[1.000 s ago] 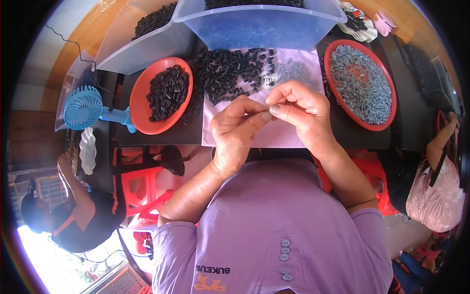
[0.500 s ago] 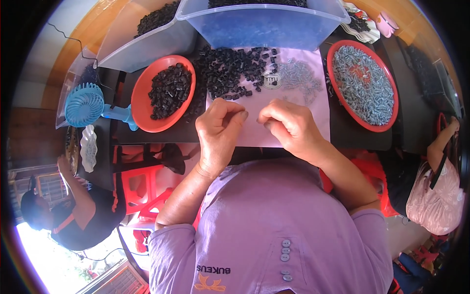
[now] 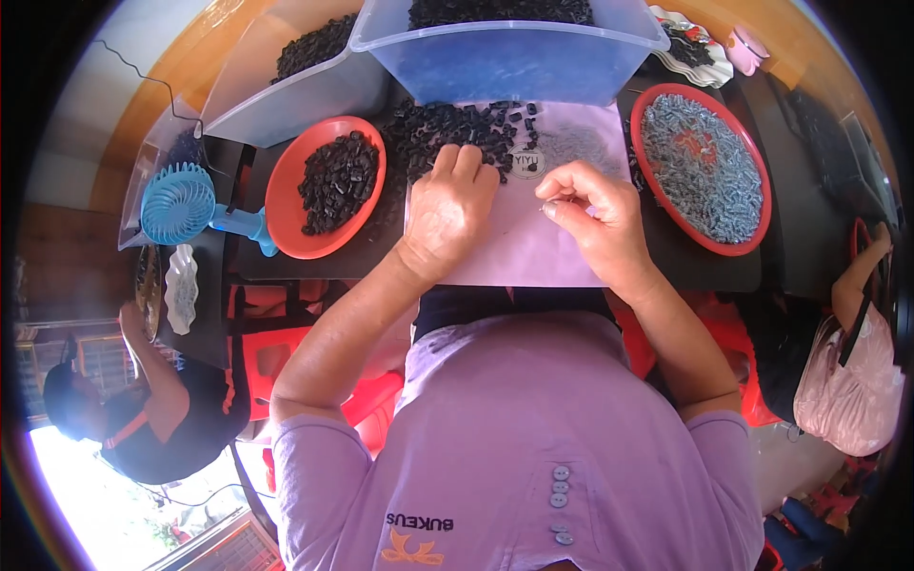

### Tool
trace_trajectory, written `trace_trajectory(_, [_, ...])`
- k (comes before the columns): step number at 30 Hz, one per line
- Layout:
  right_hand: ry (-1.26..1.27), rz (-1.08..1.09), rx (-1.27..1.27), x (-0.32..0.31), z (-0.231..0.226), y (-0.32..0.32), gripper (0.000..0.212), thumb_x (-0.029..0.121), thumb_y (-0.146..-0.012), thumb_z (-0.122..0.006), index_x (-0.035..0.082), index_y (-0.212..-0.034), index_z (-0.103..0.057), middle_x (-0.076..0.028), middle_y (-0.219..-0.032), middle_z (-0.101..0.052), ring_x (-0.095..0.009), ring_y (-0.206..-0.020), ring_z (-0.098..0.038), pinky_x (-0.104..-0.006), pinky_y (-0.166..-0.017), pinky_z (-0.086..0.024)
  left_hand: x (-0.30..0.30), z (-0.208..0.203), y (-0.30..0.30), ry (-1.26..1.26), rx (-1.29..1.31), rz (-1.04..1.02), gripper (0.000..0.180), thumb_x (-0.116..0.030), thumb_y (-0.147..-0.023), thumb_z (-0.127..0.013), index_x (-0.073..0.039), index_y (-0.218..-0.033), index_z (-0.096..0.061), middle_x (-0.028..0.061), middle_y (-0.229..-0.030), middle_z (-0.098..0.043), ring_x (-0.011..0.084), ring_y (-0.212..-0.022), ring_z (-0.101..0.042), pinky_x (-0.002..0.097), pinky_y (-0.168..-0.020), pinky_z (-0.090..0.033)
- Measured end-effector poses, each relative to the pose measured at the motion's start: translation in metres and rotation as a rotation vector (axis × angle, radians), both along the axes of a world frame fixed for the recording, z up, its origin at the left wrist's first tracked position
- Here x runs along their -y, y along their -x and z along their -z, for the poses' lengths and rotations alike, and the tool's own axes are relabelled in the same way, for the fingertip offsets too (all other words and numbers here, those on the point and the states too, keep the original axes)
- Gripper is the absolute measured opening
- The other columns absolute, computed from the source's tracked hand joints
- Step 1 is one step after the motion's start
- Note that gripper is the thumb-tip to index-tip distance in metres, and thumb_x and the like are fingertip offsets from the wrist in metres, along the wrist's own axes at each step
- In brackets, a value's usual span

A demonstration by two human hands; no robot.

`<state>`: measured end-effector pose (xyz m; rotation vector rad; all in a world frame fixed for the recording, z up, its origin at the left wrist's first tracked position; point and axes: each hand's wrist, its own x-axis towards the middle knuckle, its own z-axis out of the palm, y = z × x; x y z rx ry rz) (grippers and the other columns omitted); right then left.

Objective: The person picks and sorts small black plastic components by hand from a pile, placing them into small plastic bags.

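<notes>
My left hand (image 3: 449, 207) reaches to the near edge of a pile of small black plastic parts (image 3: 433, 128). Its back faces up and its fingers bend down, their tips hidden. Over the pink sheet (image 3: 533, 252), my right hand (image 3: 602, 219) pinches a tiny thin metal piece, which looks like a screw (image 3: 542, 207), between thumb and forefinger. Beyond that hand, loose silver screws (image 3: 576, 147) lie spread on the sheet.
An orange-red bowl of black parts (image 3: 274, 214) stands left, and a red bowl of silver screws (image 3: 759, 228) right. Two plastic bins (image 3: 505, 62) (image 3: 286, 105) hold black parts at the back. A blue fan (image 3: 178, 203) is far left. People sit at both sides.
My left hand has moved forward to the black pile, away from the right hand. My right hand has shifted slightly right, and the small piece in its pinch now shows.
</notes>
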<state>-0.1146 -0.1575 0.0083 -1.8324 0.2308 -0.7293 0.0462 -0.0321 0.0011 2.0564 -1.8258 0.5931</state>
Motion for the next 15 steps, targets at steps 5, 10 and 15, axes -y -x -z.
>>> trace_trajectory(5, [-0.080,0.009,0.033,0.006,-0.007,0.005,0.015,-0.011,-0.079,-0.063,-0.001,-0.090,-0.062,-0.001,-0.085,-0.065,-0.007,-0.078,-0.060,-0.0220,-0.072,-0.048,-0.011,-0.001,0.012,0.067,-0.202,0.140,0.013,-0.004,-0.067,-0.066,-0.005,-0.078,-0.060,0.0085,-0.084,-0.054,0.0263,-0.079,-0.057,0.0367,-0.061,-0.051])
trace_trajectory(10, [-0.102,0.010,0.051,0.008,-0.007,0.007,0.014,-0.010,-0.079,-0.064,0.000,-0.089,-0.063,0.001,-0.084,-0.063,-0.005,-0.077,-0.058,-0.0203,-0.071,-0.046,-0.014,-0.005,0.024,0.121,-0.430,0.137,0.020,-0.004,-0.070,-0.075,-0.005,-0.086,-0.062,0.0076,-0.084,-0.056,0.0283,-0.079,-0.057,0.0399,-0.063,-0.049])
trace_trajectory(15, [-0.153,-0.006,0.053,0.005,-0.005,0.006,0.015,-0.011,-0.079,-0.063,0.001,-0.089,-0.063,0.001,-0.085,-0.063,-0.005,-0.078,-0.058,-0.0205,-0.071,-0.046,-0.010,0.001,0.035,0.128,-0.320,-0.175,0.026,-0.011,-0.069,-0.080,-0.003,-0.081,-0.059,0.0088,-0.082,-0.056,0.0291,-0.079,-0.057,0.0398,-0.063,-0.049])
